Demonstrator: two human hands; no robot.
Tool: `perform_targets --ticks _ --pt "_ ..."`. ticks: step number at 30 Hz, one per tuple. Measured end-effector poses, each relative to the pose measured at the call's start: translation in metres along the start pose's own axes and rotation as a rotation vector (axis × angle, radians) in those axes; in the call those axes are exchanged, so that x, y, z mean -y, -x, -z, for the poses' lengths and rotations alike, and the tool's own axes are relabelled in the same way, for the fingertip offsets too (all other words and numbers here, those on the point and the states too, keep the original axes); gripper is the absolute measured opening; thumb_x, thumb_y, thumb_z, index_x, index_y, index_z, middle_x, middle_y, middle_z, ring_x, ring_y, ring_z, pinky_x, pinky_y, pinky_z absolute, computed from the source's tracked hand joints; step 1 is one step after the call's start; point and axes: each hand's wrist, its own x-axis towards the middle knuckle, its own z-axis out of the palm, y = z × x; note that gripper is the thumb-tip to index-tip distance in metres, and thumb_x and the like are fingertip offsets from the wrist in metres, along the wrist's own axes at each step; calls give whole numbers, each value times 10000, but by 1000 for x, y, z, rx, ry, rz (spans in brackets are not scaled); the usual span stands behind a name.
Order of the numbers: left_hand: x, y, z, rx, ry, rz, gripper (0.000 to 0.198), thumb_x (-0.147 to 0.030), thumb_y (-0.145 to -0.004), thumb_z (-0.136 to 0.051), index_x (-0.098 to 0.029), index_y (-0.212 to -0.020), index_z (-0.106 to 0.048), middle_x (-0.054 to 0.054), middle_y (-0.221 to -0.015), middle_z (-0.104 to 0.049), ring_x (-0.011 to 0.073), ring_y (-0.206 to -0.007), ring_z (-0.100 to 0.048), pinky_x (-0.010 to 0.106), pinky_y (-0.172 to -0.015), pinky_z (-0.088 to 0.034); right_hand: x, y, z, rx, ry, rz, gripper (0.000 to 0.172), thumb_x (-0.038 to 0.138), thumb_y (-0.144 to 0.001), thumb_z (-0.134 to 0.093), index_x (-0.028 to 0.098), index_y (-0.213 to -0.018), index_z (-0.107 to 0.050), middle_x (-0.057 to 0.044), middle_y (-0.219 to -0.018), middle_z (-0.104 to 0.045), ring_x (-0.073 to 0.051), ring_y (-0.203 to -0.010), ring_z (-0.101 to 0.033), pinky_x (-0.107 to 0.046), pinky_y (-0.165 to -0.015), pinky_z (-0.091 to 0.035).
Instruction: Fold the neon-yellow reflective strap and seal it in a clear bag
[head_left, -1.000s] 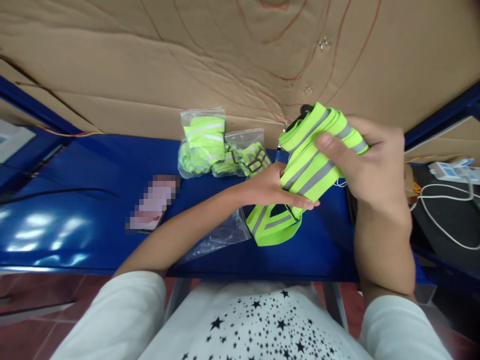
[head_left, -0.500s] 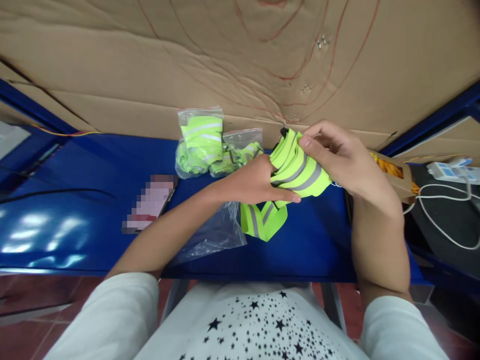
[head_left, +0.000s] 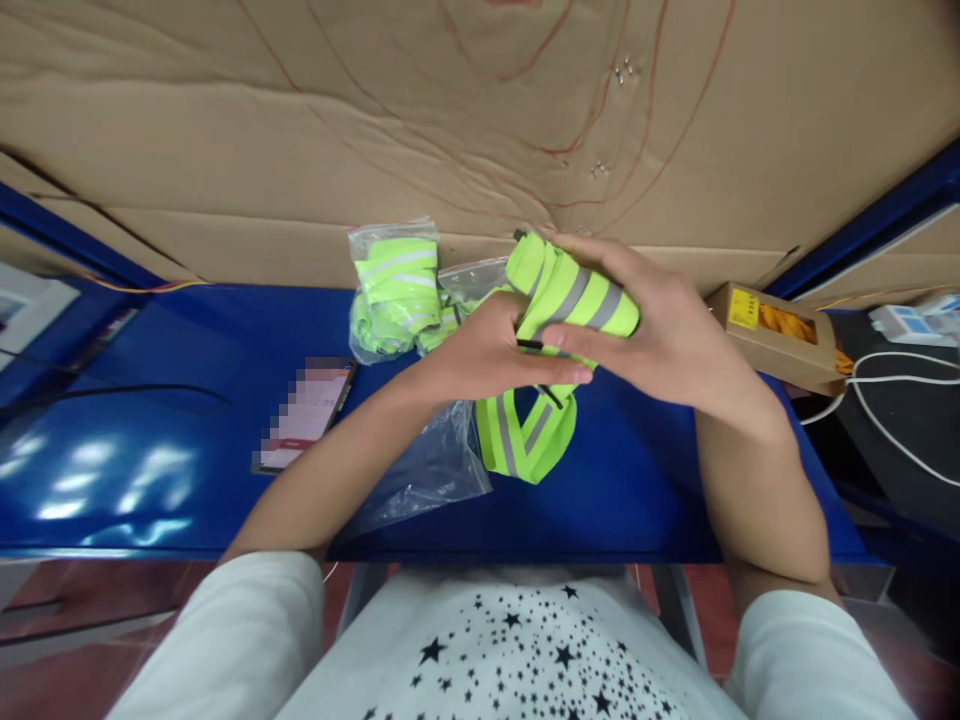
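A fluorescent yellow-green strap with grey reflective stripes (head_left: 581, 295) is bunched into a folded roll between my hands. My right hand (head_left: 649, 320) wraps around the roll's right side, thumb in front. My left hand (head_left: 499, 350) grips its lower left side, with thumb and fingers closed on the strap. A loose loop of the same strap (head_left: 551, 445) hangs below onto the table, and black pieces show on it near my left fingers. Under my left forearm lies a clear plastic bag (head_left: 439, 470). Parts of both hands' fingers are hidden behind the roll.
Bagged yellow-green straps (head_left: 397, 290) lie at the back of the blue table (head_left: 187, 400). A phone (head_left: 311, 410) rests left of my left forearm. To the right are a cardboard box (head_left: 780, 340) and white cables (head_left: 885, 380). A cardboard wall (head_left: 375, 130) rises behind.
My right hand has moved left and closed around the strap roll, which is now more compact and turned. My left hand has stayed nearly in place. The view has shifted slightly.
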Motion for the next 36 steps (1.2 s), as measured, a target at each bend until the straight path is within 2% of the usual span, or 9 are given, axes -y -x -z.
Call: perform_targets --ticks 4,7,10,14,20,23,28,32,36 --pt "0 1 -9 103 335 77 284 -276 -759 -912 -173 -978 -763 29 -934 -792 224 -878 -771 354 -803 -644 -3 -5 0 -159 -139 -83 465 541 -918 -740 258 -1283 -686 -18 -1057 -766 -239 -945 -745 -390 -864 -642" --pt "5 -1 -15 207 523 122 246 -289 -801 -890 -155 -965 -766 50 -931 -799 213 -904 -777 362 -875 -639 0 -5 -2 -261 -137 -92 392 561 -916 -737 263 -1169 -711 -27 -1092 -759 -242 -989 -727 -392 -877 -636" --pt "6 -1 -16 303 577 173 277 -314 -805 -890 -162 -996 -759 44 -882 -796 197 -860 -772 361 -871 -629 3 -5 -3 -341 -114 -54 355 549 -910 -750 272 -1129 -719 -26 -1128 -747 -235 -1017 -715 -409 -936 -616" --pt "3 0 -18 421 462 232 262 -256 -748 -912 -162 -927 -744 42 -867 -791 201 -817 -752 353 -823 -617 2 -5 0 -457 -111 -7 333 550 -911 -750 266 -1084 -729 11 -929 -724 -177 -831 -692 -341 -779 -605" --pt "7 -3 -9 116 -82 12 322 -433 -804 -849 -185 -977 -737 43 -986 -783 279 -1018 -717 390 -943 -565 -10 -2 4 -481 -342 -188 401 601 -937 -698 213 -837 -724 -17 -751 -701 -209 -761 -718 -343 -684 -601" --pt "6 -3 1 51 -294 -55 349 -506 -849 -789 -191 -992 -740 36 -957 -786 271 -950 -721 365 -890 -561 -21 -7 2 -333 -536 -326 442 632 -960 -639 207 -988 -757 -77 -913 -781 -280 -928 -767 -387 -755 -627" --pt "5 -3 3 16 -259 -98 331 -491 -852 -790 -192 -991 -759 27 -981 -806 263 -956 -741 342 -857 -569 -32 -21 -14 -55 -687 -406 568 702 -1009 -410 265 -1202 -718 -60 -1031 -802 -287 -1049 -766 -463 -894 -635" --pt "16 -7 2 -8 -183 -123 416 -403 -798 -846 -198 -1148 -752 63 -1245 -776 297 -1202 -697 408 -1071 -534 -30 -22 -28 -76 -787 -436 548 689 -984 -495 246 -1228 -705 -69 -1082 -795 -273 -1086 -751 -463 -930 -630" --pt "23 -8 6 -11 -270 -101 448 -417 -776 -853 -236 -1171 -746 72 -1307 -749 333 -1338 -621 485 -1179 -461 -28 -15 -30 -217 -554 -317 430 637 -928 -669 255 -1123 -711 -44 -1137 -766 -219 -1022 -735 -376 -888 -612"
